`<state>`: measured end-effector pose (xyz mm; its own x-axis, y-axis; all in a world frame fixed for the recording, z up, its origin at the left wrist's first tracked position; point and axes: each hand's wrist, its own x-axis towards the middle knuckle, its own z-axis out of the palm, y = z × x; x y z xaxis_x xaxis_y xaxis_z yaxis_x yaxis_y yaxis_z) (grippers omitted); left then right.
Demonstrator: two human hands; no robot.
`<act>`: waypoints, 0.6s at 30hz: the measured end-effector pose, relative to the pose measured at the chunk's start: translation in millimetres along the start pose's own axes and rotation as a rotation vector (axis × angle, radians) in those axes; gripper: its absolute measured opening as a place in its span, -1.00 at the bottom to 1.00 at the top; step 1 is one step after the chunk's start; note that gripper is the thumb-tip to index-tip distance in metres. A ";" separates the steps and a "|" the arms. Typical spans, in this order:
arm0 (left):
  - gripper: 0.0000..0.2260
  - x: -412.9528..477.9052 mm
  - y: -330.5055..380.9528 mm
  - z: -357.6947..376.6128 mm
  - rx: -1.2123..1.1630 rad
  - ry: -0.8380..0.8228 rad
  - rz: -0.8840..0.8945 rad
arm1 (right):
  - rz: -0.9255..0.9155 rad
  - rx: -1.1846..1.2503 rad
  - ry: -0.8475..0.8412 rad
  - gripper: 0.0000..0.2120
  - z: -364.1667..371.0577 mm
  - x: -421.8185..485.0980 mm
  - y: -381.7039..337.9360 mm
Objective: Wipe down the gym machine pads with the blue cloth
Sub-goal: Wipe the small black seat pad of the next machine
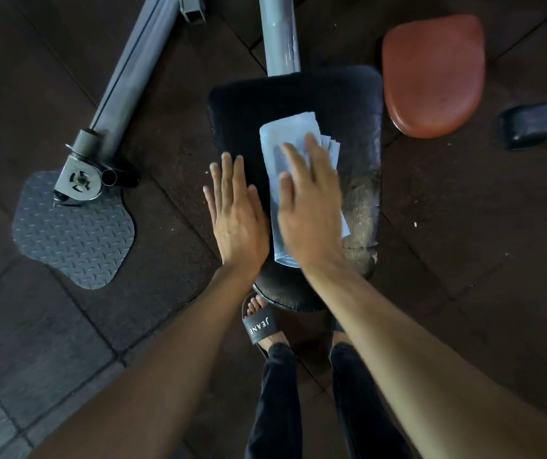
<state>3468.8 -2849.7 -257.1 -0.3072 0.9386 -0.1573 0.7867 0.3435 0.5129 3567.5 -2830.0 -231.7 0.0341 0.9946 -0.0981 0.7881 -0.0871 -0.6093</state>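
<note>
Cloth (pixel 290 167) folded into a long pale-blue strip, lying lengthwise on the black pad (pixel 239 104), right of centre. Right hand (pixel 308 207) flat on top of it, fingers spread wide, pressing rather than gripping; nothing pinched. Left hand (pixel 235 213) likewise flat and open, palm down on bare pad just beside the cloth, holding nothing, probably bracing.

Likely handling: cloth light, soft, limp, several layers thick, loose edges fanning out at the far right corner. Apt to unfold or bunch if pushed from one end. Best held under a flat palm near the middle, or pinched along the folded long edge to lift and turn. Hard to say whether damp or dry.

Pad firm, with some give, fixed on a grey post (pixel 280 34), so no need to steady it much. Right side of pad worn and cracked, pale rough patch (pixel 363 207) showing through; cloth may snag there, and flakes may come away. Lighter pressure advisable over that patch.

Second pad, reddish-brown (pixel 434 74), well apart to the right, untouched by either hand. Grey bar with black grip (pixel 527 125) further right.

Writing: slipper (pixel 260 326) below the pad, strap printed with white letters reading "JEANE", rest hidden. No other label or brand legible on machine, cloth or floor.
</note>
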 end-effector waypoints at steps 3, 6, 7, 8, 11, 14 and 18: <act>-0.55 -3.6 -12.5 4.8 0.063 -0.051 0.069 | 0.041 -0.209 -0.039 -0.50 24.0 -6.4 -2.6; -0.54 -3.2 -13.3 7.3 0.066 -0.049 0.046 | -0.052 -0.301 -0.086 -0.46 22.0 -2.7 13.4; -0.54 -3.2 -12.7 7.6 0.064 -0.045 0.039 | -0.111 -0.319 -0.105 -0.45 17.4 0.2 20.1; -0.54 -3.4 -12.1 8.0 0.068 -0.036 0.038 | -0.180 -0.338 -0.124 -0.46 11.7 4.5 28.1; -0.54 -5.0 -8.8 11.2 0.094 0.010 0.034 | -0.392 -0.403 -0.179 -0.48 -7.3 22.1 55.0; -0.54 -6.2 -3.8 16.1 0.094 0.031 0.024 | -0.456 -0.502 -0.183 -0.50 -15.1 27.6 60.9; -0.54 -5.8 -2.2 17.2 0.065 0.029 0.000 | -0.277 -0.525 -0.136 -0.48 -6.4 16.2 42.8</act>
<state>3478.2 -2855.3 -271.8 -0.3220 0.9375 -0.1320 0.8195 0.3458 0.4570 3605.7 -2817.2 -254.3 -0.2675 0.9570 -0.1119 0.9552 0.2482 -0.1609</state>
